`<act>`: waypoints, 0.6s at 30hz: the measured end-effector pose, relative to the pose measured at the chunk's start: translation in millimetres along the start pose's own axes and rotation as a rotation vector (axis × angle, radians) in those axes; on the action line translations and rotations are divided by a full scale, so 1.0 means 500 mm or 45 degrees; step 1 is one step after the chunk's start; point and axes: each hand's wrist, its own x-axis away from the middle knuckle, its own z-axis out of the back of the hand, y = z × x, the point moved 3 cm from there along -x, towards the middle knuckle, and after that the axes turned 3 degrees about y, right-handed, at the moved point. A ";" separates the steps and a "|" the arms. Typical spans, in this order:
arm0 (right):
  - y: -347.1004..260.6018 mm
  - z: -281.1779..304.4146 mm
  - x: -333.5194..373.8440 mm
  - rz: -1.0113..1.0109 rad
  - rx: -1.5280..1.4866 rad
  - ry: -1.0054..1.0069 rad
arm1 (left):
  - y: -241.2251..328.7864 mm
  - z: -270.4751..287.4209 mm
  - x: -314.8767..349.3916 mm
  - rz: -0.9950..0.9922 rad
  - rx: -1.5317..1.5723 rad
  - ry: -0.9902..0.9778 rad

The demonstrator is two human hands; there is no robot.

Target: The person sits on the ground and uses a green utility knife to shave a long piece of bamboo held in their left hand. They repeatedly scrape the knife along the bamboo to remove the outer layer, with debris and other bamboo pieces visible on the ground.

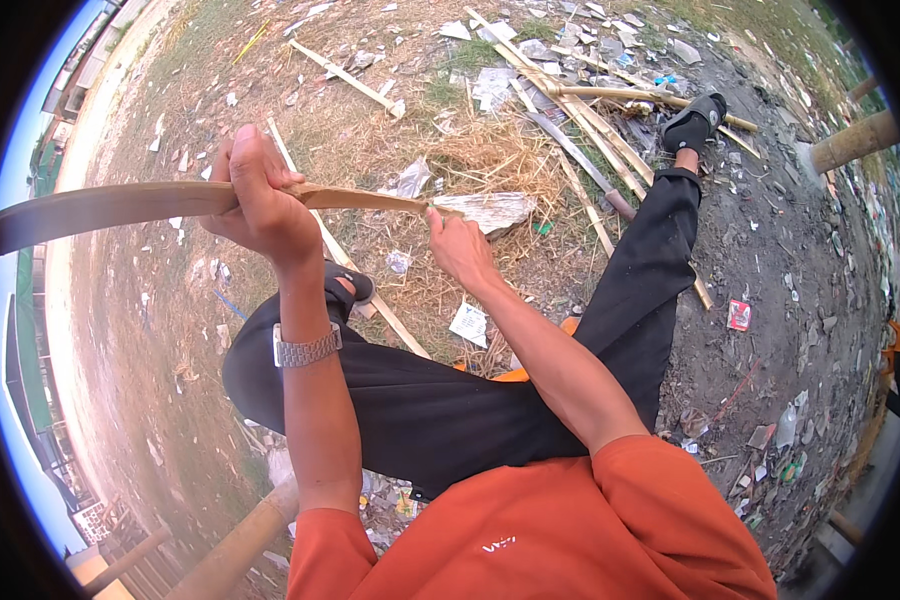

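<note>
A long, flat strip of split bamboo (120, 205) crosses in front of me from the far left rim and narrows to its right end. My left hand (262, 200) is closed around it near the middle, thumb up, with a metal watch on that wrist. At the narrow end, my right hand (462, 248) is closed, its fingers curled and a fingertip against the strip's tip. What lies inside those fingers is hidden. Just beyond them, a pale weathered block (490, 212) rests on dry straw (490, 165).
Bamboo poles and slats (570, 120) lie across the ground ahead and to the right. Another slat (395, 325) runs between my legs. A thick bamboo post (855, 142) stands at the right. Scraps of litter (470, 325) are scattered around. My sandalled foot (694, 122) is stretched forward.
</note>
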 end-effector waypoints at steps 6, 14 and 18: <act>0.010 -0.019 0.014 0.199 -0.016 0.190 | -0.007 0.019 0.015 0.037 0.048 -0.042; 0.057 -0.026 0.025 0.025 0.063 0.168 | -0.010 0.027 0.009 0.039 0.071 -0.045; 0.041 -0.012 0.024 -0.017 0.029 0.129 | 0.017 -0.015 0.029 -0.014 -0.014 0.002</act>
